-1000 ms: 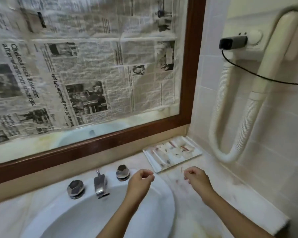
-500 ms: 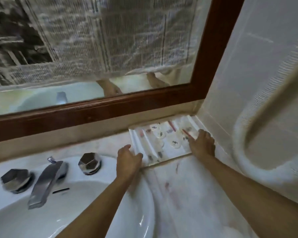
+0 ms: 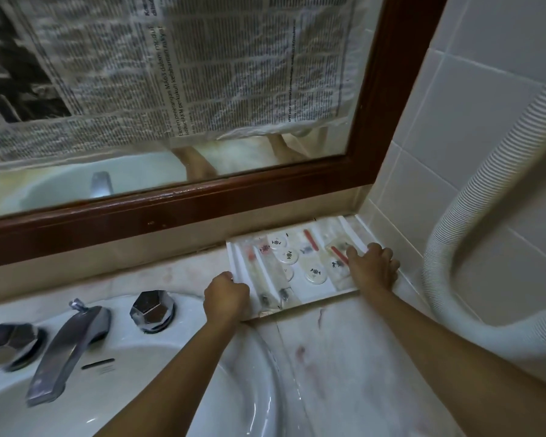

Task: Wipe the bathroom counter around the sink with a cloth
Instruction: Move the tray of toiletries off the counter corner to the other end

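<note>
Whereas a second earlier your hands hovered loosely curled above the sink (image 3: 259,389) rim, by this moment both had travelled forward to the amenity tray (image 3: 317,298), and your head had dropped closer with them. Nearest you, the marble counter (image 3: 344,357) right of the basin showed reddish smears, none of it wiped yet, and no cloth was in view. Beyond that, your left hand (image 3: 226,298) had its fingers curled round the tray's near left corner, knuckles up, wrist straight over the basin's edge. Your right hand (image 3: 372,268) gripped the right side, fingers bent over the rim onto the wrapped toiletries, forearm stretched long beside the tiled wall. The tray sat in the back corner, close under the mirror frame (image 3: 171,209); whether it had lifted off the counter could not be told. By my judgement you were clearing it away so the surface beneath could be wiped, and the wiping itself had not begun. Farther back, newspaper (image 3: 234,74) covered the mirror.
</note>
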